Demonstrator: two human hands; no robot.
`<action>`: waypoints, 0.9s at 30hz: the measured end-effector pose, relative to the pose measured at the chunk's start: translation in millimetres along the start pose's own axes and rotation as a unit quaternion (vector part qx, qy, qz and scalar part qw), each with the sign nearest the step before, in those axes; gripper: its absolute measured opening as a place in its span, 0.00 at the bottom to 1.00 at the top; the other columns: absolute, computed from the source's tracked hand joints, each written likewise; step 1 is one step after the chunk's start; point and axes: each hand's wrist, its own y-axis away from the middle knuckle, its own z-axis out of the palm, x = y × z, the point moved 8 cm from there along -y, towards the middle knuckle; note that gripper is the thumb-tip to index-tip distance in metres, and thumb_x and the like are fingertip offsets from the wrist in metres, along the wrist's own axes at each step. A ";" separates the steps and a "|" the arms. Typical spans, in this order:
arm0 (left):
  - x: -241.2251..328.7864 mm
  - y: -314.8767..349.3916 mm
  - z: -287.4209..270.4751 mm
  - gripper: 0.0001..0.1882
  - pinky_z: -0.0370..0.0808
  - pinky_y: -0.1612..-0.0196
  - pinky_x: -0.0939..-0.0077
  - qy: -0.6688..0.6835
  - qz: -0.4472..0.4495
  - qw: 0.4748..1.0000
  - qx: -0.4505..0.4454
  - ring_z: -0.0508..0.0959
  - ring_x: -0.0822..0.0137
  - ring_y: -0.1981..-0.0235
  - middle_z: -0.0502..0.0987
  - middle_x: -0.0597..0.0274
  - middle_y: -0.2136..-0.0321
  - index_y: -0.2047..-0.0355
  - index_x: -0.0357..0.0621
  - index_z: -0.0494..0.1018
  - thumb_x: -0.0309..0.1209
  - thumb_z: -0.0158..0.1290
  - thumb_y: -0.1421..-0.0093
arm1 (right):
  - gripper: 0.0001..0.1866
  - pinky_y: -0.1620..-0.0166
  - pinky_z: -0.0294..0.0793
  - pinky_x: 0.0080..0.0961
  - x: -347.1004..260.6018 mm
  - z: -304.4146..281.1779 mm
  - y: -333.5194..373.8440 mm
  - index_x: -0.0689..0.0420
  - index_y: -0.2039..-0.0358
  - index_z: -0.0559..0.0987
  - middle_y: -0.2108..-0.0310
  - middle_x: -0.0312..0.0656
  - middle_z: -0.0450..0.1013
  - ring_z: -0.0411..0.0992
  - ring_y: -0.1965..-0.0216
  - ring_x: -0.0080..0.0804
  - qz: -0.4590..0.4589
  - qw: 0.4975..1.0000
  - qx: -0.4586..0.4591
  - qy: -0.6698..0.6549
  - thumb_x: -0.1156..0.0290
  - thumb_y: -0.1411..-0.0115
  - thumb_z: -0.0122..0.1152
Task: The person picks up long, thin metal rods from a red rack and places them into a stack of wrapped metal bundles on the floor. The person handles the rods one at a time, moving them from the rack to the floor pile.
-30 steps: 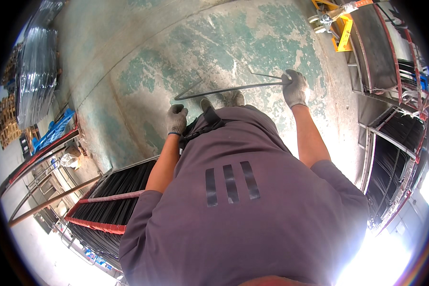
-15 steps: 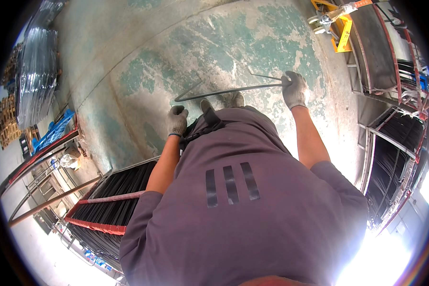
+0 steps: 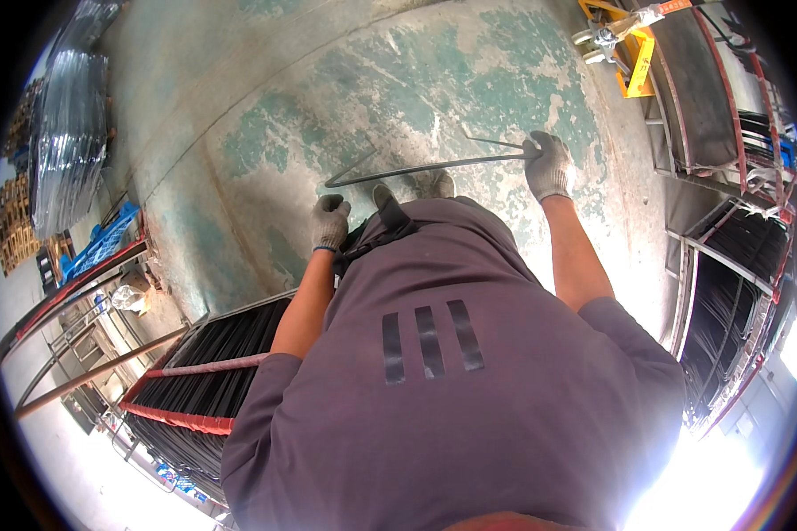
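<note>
Right fingers (image 3: 537,145) hold a bent rod (image 3: 456,164); black stripes (image 3: 429,342) mark the shirt (image 3: 434,434).

my gloved left hand (image 3: 329,223) curls into a fist; my gloved right hand (image 3: 550,166), farther forward, is closed too.

bent rod (image 3: 429,165) | thin, dark (ends angled inward) | right corner in right fingers (image 3: 541,141)

Grey gloves (image 3: 552,170), dark rod (image 3: 421,168), black-striped shirt (image 3: 452,398)
</note>
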 end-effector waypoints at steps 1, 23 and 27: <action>-0.7 -0.7 0.5 0.19 0.79 0.48 0.65 -0.002 0.000 1.000 0.000 0.85 0.58 0.54 0.86 0.49 0.57 0.52 0.37 0.81 0.35 0.63 0.40 | 0.16 0.43 0.76 0.44 0.2 0.1 -0.3 0.48 0.48 0.83 0.50 0.45 0.79 0.75 0.45 0.49 0.000 1.000 0.000 0.000 0.58 0.33 0.63; 13.0 5.0 -0.8 0.19 0.79 0.49 0.65 -0.015 0.014 1.000 0.011 0.85 0.58 0.56 0.86 0.49 0.58 0.52 0.36 0.81 0.34 0.63 0.40 | 0.19 0.41 0.75 0.42 -46.1 -15.1 -1.8 0.50 0.48 0.83 0.48 0.44 0.79 0.74 0.43 0.48 -0.105 0.984 -0.089 0.110 0.60 0.38 0.69; 10.5 -0.3 8.0 0.18 0.79 0.49 0.65 -0.010 0.019 1.000 -0.002 0.85 0.59 0.56 0.86 0.50 0.59 0.53 0.36 0.82 0.35 0.63 0.40 | 0.20 0.42 0.77 0.42 -135.1 -3.7 25.4 0.46 0.44 0.82 0.50 0.44 0.81 0.77 0.45 0.47 -0.221 0.938 -0.263 0.053 0.62 0.37 0.68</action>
